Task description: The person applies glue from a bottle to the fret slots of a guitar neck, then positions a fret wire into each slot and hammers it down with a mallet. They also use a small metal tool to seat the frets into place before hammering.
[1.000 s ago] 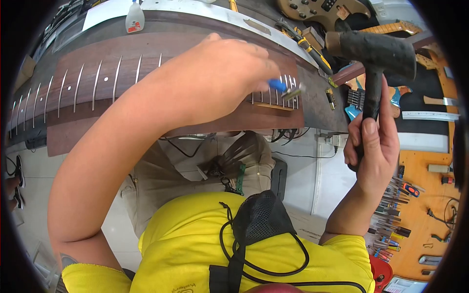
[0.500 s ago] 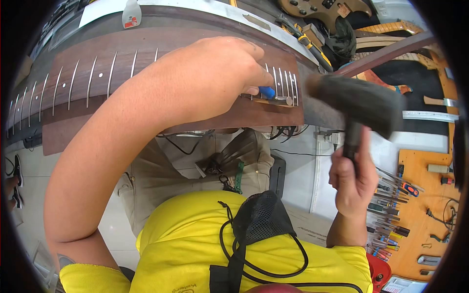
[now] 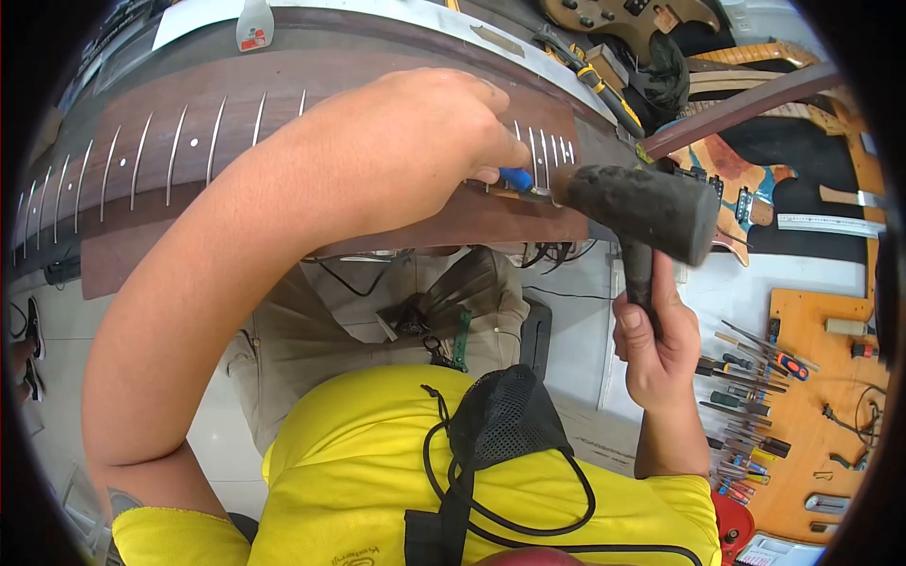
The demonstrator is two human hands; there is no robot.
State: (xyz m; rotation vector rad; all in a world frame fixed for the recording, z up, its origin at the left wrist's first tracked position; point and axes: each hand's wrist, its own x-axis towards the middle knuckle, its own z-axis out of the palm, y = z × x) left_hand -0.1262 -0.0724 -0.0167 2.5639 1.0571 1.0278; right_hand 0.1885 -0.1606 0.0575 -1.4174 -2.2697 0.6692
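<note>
A long fretboard (image 3: pixel 156 184) with pale metal frets and small white dots runs across the workbench. My left hand (image 3: pixel 448 132) lies over its right part, hiding several frets. Its fingers are closed on a blue-handled tool (image 3: pixel 515 178), whose metal end points right, towards the last frets. Most of this tool's length is covered by my hand. My right hand (image 3: pixel 659 344) is wrapped round the handle of a black mallet (image 3: pixel 651 208). The left face of the mallet's head is right at the tool's metal end.
Yellow-and-black pliers (image 3: pixel 604 94) lie beyond the fretboard, near a white bottle (image 3: pixel 254 26). Guitar bodies (image 3: pixel 722 184) and necks rest at the right. Below them, an orange tool board (image 3: pixel 812 424) has many files and screwdrivers beside it.
The mallet has swung left and slightly down, from apart from the tool to its metal end. My right hand moved left with it. My left hand has hardly moved.
</note>
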